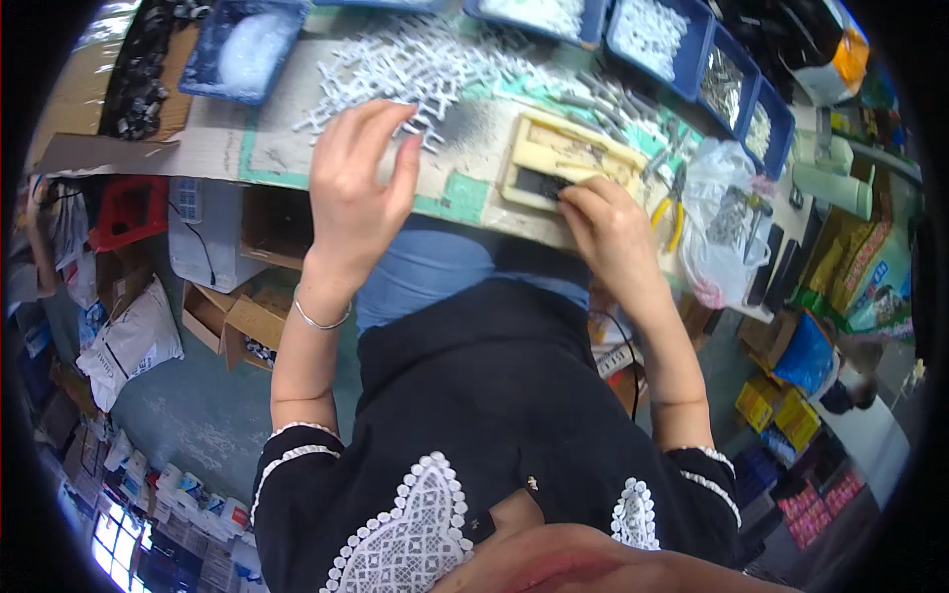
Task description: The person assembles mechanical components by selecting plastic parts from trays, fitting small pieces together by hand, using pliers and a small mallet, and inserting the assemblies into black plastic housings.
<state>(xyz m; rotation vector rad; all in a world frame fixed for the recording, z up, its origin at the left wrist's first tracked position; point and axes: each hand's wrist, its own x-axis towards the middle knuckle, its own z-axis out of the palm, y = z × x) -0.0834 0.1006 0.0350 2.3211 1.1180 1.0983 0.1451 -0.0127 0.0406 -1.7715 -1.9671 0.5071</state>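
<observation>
My left hand point(358, 178) is over the near edge of a spread pile of small white plastic pieces point(381, 74). Its fingers curve forward with the thumb held apart, and nothing shows between them. A cream-coloured rectangular tray point(568, 133) lies on the table, with small thin parts in its far section and a dark patch point(534, 184) in its near-left section. At that section's right end, my right hand point(611, 222) pinches with thumb and fingertips. A small dark bit shows at the fingertips, too small to name. Yellow-handled pliers point(672, 212) lie just right of this hand.
Blue bins point(647, 40) of white and metal parts line the back. Another blue bin point(242, 54) stands at the left. Grey pieces point(603, 104) lie scattered behind the tray. A clear plastic bag point(722, 217) sits at the right, near a light green bottle point(835, 188).
</observation>
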